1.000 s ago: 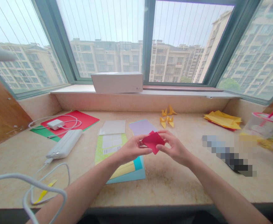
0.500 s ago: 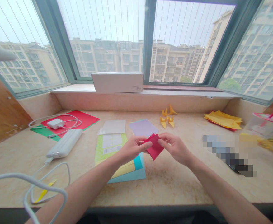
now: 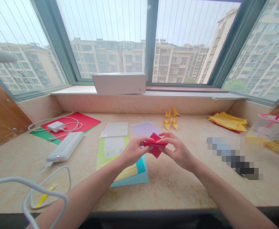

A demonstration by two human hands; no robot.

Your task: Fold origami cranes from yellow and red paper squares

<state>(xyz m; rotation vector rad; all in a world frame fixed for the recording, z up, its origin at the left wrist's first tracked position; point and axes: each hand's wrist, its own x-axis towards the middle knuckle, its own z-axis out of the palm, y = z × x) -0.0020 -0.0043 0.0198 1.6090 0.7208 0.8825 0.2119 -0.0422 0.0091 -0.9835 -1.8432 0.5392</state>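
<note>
A small piece of folded red origami paper is held up over the counter between both hands. On its left side, my left hand pinches the paper between thumb and fingers. My right hand grips the right side the same way. The paper has a raised fold across its middle, with one point upward and one downward. Behind the hands lies a lilac sheet, partly covered by them. Several folded yellow paper birds stand farther back.
Left are a white power bank, a charger on red and green sheets, and looped cable. A green paper packet lies near my left forearm. Yellow papers and a plastic cup are right; a white box sits behind.
The red paper has gone from a flat folded diamond to one with a raised crosswise fold. My right fingers have shifted over onto its right edge.
</note>
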